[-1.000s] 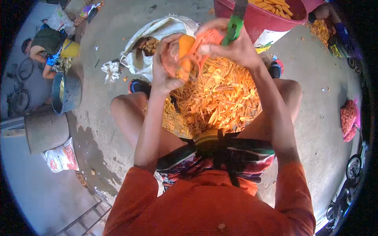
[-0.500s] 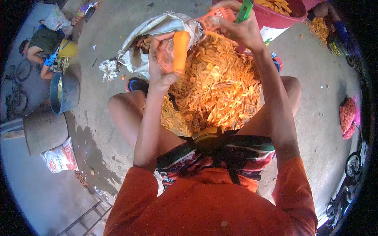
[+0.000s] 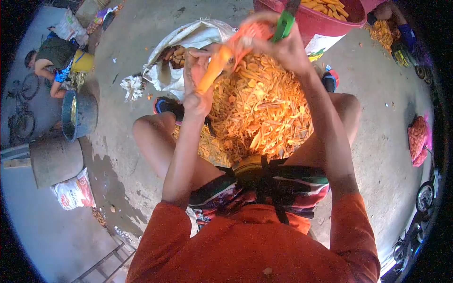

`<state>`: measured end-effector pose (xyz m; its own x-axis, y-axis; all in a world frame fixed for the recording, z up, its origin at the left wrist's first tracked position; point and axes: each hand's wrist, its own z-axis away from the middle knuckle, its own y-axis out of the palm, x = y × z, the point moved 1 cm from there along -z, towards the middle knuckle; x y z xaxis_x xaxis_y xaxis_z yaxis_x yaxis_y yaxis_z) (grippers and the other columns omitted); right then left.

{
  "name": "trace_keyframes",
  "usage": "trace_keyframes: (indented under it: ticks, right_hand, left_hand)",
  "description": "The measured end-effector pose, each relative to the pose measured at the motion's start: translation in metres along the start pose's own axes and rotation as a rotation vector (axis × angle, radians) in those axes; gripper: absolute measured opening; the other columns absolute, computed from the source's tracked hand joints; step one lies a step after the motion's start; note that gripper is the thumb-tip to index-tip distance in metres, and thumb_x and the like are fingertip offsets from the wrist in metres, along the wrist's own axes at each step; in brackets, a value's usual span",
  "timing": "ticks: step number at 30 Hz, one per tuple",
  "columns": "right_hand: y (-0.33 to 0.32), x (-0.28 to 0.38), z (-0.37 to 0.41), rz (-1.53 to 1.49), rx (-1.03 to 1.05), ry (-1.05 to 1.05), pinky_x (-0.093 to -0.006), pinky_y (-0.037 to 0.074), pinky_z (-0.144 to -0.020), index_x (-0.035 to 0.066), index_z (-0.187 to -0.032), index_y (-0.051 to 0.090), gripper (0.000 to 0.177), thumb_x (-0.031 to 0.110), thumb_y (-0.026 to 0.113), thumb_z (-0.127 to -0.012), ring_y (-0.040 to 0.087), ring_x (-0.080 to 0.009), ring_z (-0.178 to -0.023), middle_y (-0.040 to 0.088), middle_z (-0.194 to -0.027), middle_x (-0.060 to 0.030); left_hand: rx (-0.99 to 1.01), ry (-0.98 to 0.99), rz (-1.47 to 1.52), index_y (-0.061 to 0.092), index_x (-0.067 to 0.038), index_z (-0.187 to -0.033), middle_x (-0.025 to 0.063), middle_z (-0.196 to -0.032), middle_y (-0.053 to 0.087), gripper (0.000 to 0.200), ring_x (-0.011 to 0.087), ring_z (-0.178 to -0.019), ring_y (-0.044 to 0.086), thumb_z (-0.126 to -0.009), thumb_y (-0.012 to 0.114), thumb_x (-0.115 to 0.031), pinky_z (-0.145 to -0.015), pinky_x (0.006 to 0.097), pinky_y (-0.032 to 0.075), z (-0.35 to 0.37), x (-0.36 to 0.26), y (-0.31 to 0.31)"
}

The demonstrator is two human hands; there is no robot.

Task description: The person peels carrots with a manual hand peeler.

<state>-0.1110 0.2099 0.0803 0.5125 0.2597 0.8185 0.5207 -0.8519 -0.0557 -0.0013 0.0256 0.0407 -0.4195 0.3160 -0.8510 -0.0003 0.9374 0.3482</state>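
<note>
An orange carrot-like root is held tilted in my left hand, above the left edge of a heap of orange peelings. Close to the root's upper end, my right hand is closed on an orange peeler-like tool, blurred by motion. A green handle with a dark blade also shows at my right hand. Behind my left hand lies an open white sack with brownish roots inside.
At the top right a red tub holds peeled orange roots. A person bends over at the left near a dark basin. Another person's arm shows at the top right. A red mesh bag lies at the right.
The root has tilted, its upper end now leaning right. My right hand and the orange tool have moved down and left towards it.
</note>
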Motion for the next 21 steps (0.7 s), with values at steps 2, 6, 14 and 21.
trace_keyframes:
  ticks: [2, 6, 14, 21]
  right_hand:
    - [-0.022, -0.018, -0.004, 0.06, -0.063, 0.113, -0.0244, 0.052, -0.073, 0.001, -0.104, 0.068, 0.027, 0.01, 0.08, -0.081, 0.063, -0.0085, -0.083, 0.07, -0.092, -0.0027]
    - [-0.007, 0.003, -0.002, 0.039, -0.04, 0.038, -0.0255, 0.053, -0.075, 0.001, -0.103, 0.068, 0.025, 0.01, 0.079, -0.083, 0.064, -0.009, -0.085, 0.07, -0.093, -0.0027]
    - [-0.018, -0.003, -0.003, 0.097, -0.041, 0.086, -0.0246, 0.053, -0.071, 0.002, -0.102, 0.068, 0.024, 0.012, 0.078, -0.084, 0.063, -0.0079, -0.079, 0.069, -0.09, -0.0018]
    - [-0.034, -0.043, -0.011, 0.266, -0.03, 0.064, -0.0254, 0.053, -0.074, 0.001, -0.104, 0.067, 0.025, 0.013, 0.077, -0.085, 0.062, -0.0079, -0.082, 0.068, -0.09, -0.0017]
  left_hand:
    - [-0.023, -0.036, -0.065, 0.044, -0.008, -0.121, 0.0085, -0.128, 0.05, 0.107, 0.0242, -0.13, 0.045, -0.053, 0.07, -0.085, -0.116, 0.0431, 0.029, 0.002, -0.001, 0.002]
    - [-0.086, -0.077, 0.036, 0.039, -0.01, -0.137, 0.0054, -0.14, 0.043, 0.113, 0.0242, -0.138, 0.037, -0.057, 0.068, -0.085, -0.115, 0.0442, 0.03, 0.007, 0.005, -0.004]
    - [-0.113, -0.031, 0.113, 0.045, -0.007, -0.122, 0.0111, -0.129, 0.052, 0.098, 0.0239, -0.13, 0.046, -0.061, 0.071, -0.078, -0.111, 0.0373, 0.032, 0.005, 0.006, -0.005]
    - [-0.085, -0.061, 0.158, 0.045, -0.009, -0.13, 0.0089, -0.131, 0.051, 0.101, 0.0264, -0.125, 0.048, -0.066, 0.06, -0.085, -0.11, 0.0383, 0.035, 0.004, 0.012, -0.013]
